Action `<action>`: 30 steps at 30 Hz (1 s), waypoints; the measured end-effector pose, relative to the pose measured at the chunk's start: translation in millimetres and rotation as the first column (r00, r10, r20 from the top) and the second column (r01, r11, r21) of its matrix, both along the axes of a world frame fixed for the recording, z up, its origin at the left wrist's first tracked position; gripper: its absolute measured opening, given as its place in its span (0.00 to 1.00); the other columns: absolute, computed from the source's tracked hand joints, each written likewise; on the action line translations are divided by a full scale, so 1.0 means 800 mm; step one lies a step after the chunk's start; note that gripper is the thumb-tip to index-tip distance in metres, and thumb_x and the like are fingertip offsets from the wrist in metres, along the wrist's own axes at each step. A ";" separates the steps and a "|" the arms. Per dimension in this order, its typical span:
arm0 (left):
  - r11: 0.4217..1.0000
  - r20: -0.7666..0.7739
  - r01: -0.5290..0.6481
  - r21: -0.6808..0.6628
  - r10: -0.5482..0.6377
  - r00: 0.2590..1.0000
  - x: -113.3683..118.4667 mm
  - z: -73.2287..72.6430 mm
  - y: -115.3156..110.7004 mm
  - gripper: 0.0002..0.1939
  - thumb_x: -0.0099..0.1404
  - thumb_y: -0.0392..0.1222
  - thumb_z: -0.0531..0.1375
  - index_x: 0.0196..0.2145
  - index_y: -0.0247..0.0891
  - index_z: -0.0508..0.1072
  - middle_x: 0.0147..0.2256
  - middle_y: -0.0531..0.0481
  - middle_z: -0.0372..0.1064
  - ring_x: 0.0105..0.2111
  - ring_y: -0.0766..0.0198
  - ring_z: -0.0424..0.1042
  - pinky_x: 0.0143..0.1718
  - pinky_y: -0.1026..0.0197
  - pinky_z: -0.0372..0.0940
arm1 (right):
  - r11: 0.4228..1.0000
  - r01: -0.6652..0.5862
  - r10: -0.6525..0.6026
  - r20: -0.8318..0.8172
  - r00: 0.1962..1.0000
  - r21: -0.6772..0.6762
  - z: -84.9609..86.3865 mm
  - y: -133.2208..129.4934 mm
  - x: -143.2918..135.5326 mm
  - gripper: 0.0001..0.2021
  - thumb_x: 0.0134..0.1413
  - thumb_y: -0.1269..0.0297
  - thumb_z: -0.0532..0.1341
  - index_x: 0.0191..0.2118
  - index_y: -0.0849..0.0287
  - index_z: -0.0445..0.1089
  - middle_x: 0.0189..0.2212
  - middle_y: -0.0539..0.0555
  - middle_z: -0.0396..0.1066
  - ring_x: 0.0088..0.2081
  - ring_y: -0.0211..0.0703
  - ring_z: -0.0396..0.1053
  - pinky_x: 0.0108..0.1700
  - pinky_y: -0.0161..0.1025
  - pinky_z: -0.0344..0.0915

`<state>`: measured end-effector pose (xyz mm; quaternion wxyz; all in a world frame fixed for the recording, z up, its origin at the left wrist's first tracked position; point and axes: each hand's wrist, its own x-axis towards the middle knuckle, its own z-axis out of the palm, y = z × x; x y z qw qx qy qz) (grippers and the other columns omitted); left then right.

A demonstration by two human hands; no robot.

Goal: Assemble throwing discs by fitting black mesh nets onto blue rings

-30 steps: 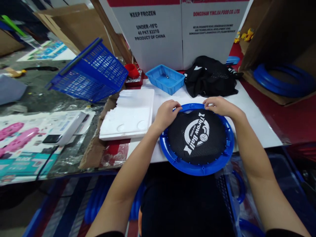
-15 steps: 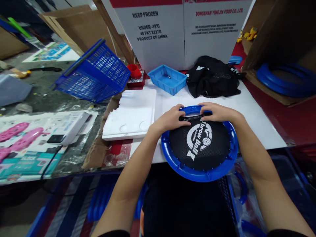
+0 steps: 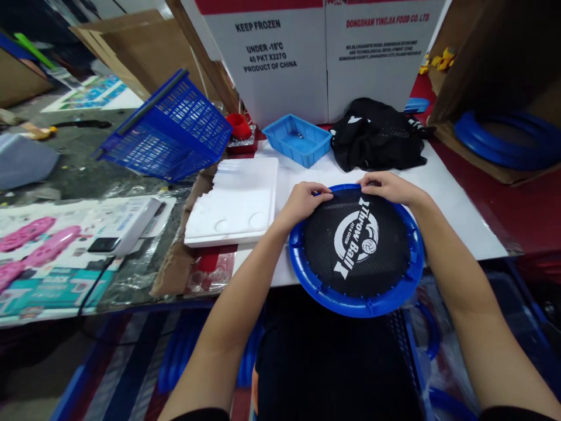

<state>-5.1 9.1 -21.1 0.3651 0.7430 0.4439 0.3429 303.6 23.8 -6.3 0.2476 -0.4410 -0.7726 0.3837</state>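
I see a white worktop (image 3: 442, 204) across the middle of the frame, its near edge running under a blue ring (image 3: 356, 304) with a black net (image 3: 357, 248) stretched in it; the ring sits at centre right and overhangs that edge toward me. Behind it a white cardboard box (image 3: 319, 58) walls off the far side. In front of the box lie a small blue tray (image 3: 297, 139), a red cup (image 3: 239, 126) and a bundle of black cloth (image 3: 377, 143), all well apart from the ring. A white foam slab (image 3: 234, 202) lies just left of the ring, and a tilted blue basket (image 3: 166, 131) fills the upper left. At the upper right more blue rings (image 3: 504, 143) rest in a brown carton.

My left hand (image 3: 302, 202) and right hand (image 3: 388, 187) both rest on the far rim of the ring, fingers curled down onto the net's edge, pinching it rather than spread wide. Bare worktop remains to the right of the ring, and between it and the cloth.
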 end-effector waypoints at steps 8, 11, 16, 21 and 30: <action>0.999 -0.002 -0.010 -0.051 0.010 1.000 0.009 -0.008 0.004 0.11 0.70 0.45 0.66 0.37 0.38 0.88 0.41 0.44 0.87 0.43 0.51 0.81 0.53 0.50 0.70 | 1.000 0.027 -0.027 0.023 0.999 -0.006 -0.002 0.003 0.000 0.15 0.63 0.48 0.67 0.31 0.53 0.73 0.53 0.59 0.84 0.54 0.61 0.77 0.63 0.59 0.69; 0.992 0.047 -0.021 -0.121 0.026 0.999 0.007 -0.011 0.007 0.12 0.69 0.48 0.68 0.38 0.37 0.88 0.41 0.44 0.86 0.43 0.52 0.80 0.51 0.51 0.71 | 0.999 0.016 -0.018 0.077 0.997 0.028 -0.003 0.003 -0.002 0.12 0.65 0.54 0.64 0.32 0.54 0.73 0.53 0.58 0.84 0.55 0.61 0.78 0.63 0.58 0.69; 0.971 0.160 0.000 -0.240 0.040 0.986 0.002 -0.015 0.012 0.16 0.63 0.53 0.73 0.40 0.37 0.90 0.40 0.44 0.86 0.41 0.53 0.79 0.51 0.52 0.70 | 0.984 0.020 -0.058 0.212 0.976 0.177 -0.010 0.002 -0.008 0.07 0.65 0.64 0.61 0.37 0.54 0.77 0.48 0.58 0.85 0.50 0.58 0.78 0.60 0.57 0.71; 0.967 0.217 -0.012 -0.256 0.070 0.974 0.004 -0.016 0.015 0.14 0.59 0.51 0.75 0.36 0.38 0.89 0.38 0.44 0.86 0.39 0.55 0.78 0.48 0.53 0.69 | 0.985 -0.010 -0.026 0.202 0.979 0.173 -0.013 0.004 -0.004 0.07 0.65 0.64 0.62 0.38 0.53 0.79 0.52 0.58 0.85 0.53 0.59 0.79 0.63 0.58 0.72; 0.990 0.195 -0.031 -0.135 0.058 0.979 0.006 -0.018 0.012 0.19 0.61 0.45 0.72 0.49 0.36 0.87 0.32 0.49 0.80 0.31 0.63 0.71 0.38 0.59 0.66 | 0.944 -0.036 0.027 0.032 0.999 0.327 -0.015 -0.004 -0.029 0.10 0.68 0.55 0.65 0.43 0.53 0.81 0.53 0.60 0.83 0.56 0.60 0.78 0.64 0.60 0.73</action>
